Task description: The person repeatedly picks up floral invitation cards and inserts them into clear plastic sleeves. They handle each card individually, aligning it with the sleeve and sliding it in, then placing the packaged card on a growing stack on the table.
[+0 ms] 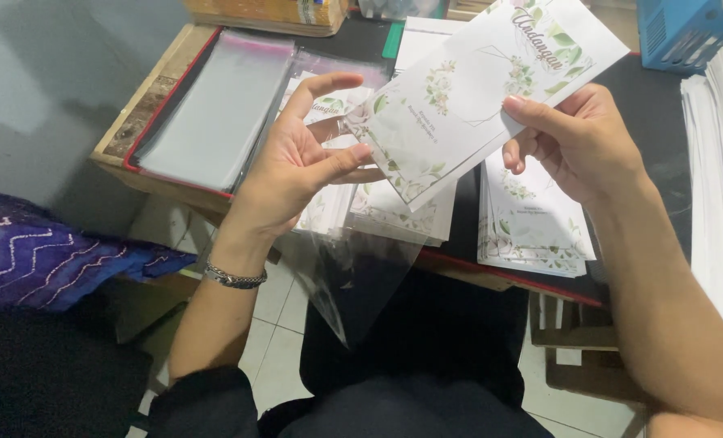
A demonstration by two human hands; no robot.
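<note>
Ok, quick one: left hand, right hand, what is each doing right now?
Left hand: closed on the mouth of a clear plastic sleeve, thumb by the card's lower end.
Right hand: closed on the white floral card, pinching its upper end.

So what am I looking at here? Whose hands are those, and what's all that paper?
There is no machine here, only a person. The one picture comes from a camera worn on their head, looking down, so you see their own two hands. The right hand holds a white card with green leaves and flowers by its edge. The left hand, with a bracelet on its wrist, holds a see-through plastic sleeve that hangs down toward their lap. The card's lower end meets the left hand's fingers. On the dark table lie stacks of the same flowery cards, a pile of clear sleeves at the left, and white paper stacks at the right.
</note>
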